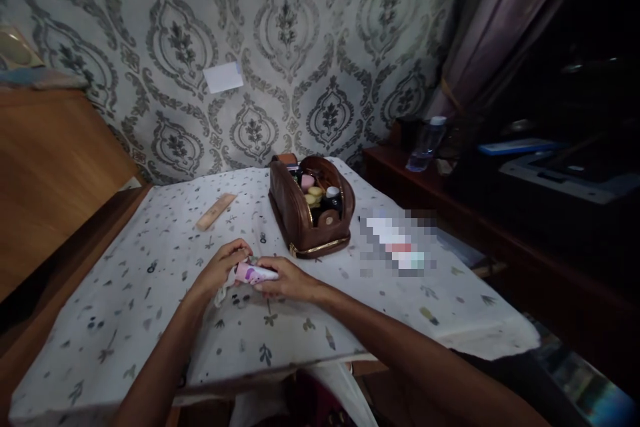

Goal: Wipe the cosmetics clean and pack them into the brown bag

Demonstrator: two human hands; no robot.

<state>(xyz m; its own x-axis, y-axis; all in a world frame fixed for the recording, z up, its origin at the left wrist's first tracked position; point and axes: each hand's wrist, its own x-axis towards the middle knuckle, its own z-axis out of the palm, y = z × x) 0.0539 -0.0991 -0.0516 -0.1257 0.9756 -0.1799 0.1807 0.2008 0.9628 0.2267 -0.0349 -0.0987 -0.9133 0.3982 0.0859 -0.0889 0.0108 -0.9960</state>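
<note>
Over the near half of the table, both hands meet at a small pink and white tube (255,274) with a purple cartoon print. My left hand (224,268) has its fingers curled round the pink end. At the white end, the thumb and fingers of my right hand (289,278) pinch the tube. Something white and thin (221,292) hangs below my left hand; its kind I cannot make out. Just beyond my hands stands a brown leather toiletry bag (287,210), unzipped, with bottles, a pink item and yellow items inside.
A flat wooden piece (216,211) lies left on the white patterned tablecloth (165,293). Right of the bag is a blurred-out item (397,240). A water bottle (427,143) stands on the dark side furniture (390,177). A wooden panel (60,167) borders the left side.
</note>
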